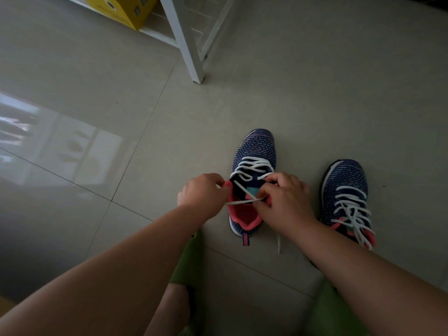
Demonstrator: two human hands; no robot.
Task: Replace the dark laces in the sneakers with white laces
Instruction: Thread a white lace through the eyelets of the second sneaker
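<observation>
Two navy knit sneakers with pink lining stand on the tiled floor. The left sneaker (257, 151) has a white lace (252, 166) threaded through its lower eyelets. My left hand (202, 192) pinches one end of that lace at the shoe's left collar. My right hand (284, 197) pinches the lace at the right upper eyelets; a strand runs taut between both hands across the opening. A loose lace end (278, 243) hangs below my right wrist. The right sneaker (344, 180) is fully laced in white (354, 209). No dark laces are in view.
A white shelf leg (191, 54) stands on the floor beyond the shoes, with a yellow box (128, 10) on the shelf's lowest tier. My knees and green shorts (189, 258) fill the bottom of the view. A window reflection shines on the tiles (60, 141) at left.
</observation>
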